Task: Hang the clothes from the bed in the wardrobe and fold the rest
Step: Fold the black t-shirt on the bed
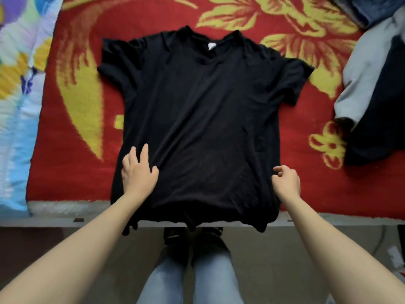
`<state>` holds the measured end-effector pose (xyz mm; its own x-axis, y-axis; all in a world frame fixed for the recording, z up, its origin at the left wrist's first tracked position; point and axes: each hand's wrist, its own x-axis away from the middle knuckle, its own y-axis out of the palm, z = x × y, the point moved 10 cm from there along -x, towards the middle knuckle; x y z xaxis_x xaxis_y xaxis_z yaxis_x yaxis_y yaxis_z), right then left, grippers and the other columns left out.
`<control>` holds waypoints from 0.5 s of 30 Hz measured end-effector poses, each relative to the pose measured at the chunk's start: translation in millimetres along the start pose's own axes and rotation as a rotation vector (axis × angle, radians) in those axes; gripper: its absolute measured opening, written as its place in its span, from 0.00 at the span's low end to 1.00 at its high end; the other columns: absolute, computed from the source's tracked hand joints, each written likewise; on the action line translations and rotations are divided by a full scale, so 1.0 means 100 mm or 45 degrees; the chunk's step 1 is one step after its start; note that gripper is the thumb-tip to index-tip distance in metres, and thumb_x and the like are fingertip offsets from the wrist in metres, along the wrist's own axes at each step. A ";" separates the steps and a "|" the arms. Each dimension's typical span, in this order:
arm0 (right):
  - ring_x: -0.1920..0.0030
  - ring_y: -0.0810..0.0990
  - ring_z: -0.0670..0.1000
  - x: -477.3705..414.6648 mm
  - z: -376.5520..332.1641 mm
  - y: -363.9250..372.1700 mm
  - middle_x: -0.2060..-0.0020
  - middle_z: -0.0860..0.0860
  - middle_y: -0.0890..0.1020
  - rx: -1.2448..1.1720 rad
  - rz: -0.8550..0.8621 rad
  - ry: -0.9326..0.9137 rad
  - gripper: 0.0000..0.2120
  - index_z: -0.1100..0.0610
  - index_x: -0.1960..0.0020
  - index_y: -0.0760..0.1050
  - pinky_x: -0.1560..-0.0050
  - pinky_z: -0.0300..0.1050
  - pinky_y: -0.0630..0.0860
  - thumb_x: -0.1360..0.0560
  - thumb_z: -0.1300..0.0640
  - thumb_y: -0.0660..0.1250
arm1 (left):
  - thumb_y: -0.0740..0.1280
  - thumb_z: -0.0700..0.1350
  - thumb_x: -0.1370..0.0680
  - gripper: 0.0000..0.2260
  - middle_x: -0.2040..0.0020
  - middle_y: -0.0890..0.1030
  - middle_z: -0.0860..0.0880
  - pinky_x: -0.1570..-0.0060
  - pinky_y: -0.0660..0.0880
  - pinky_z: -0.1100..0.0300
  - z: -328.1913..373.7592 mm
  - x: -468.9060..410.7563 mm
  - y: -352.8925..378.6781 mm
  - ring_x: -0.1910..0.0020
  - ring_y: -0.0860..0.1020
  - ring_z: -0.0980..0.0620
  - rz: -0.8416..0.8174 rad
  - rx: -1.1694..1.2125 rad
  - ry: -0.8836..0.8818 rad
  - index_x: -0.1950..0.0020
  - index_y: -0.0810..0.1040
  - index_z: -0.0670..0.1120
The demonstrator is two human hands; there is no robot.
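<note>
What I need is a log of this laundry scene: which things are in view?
Blanket: one, red with yellow flowers, covering the bed.
T-shirt: one, black, flat mid-blanket, hem over near edge.
Quilt: one, pale multicoloured, far left.
Clothes pile: number unclear, grey and dark, blanket's right side.
Left hand: one, flat on T-shirt's lower left.
Right hand: one, fingers curled at T-shirt's right edge, grip unclear.
Legs: two, blue jeans, bottom centre.

Bare red blanket (72, 172) left of black shirt (197, 117); clothes pile (372, 84) crowds right edge
</note>
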<state>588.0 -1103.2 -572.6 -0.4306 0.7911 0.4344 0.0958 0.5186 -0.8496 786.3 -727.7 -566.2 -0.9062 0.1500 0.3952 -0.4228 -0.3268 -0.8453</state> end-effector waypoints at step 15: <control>0.41 0.74 0.59 -1.88 -0.49 -0.32 0.39 0.59 0.73 -1.046 -0.194 0.547 0.28 0.61 0.28 0.61 0.40 0.55 0.71 0.23 0.50 0.64 | 0.60 0.48 0.20 0.30 0.23 0.50 0.41 0.30 0.57 0.46 1.66 -1.11 0.24 0.26 0.50 0.43 -0.052 -0.180 0.054 0.23 0.49 0.48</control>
<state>709.8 -1252.7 -613.0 -0.1379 0.6631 0.7357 0.7396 0.5631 -0.3688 877.1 -906.7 -570.4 -0.8864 0.2009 0.4170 -0.4524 -0.1855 -0.8723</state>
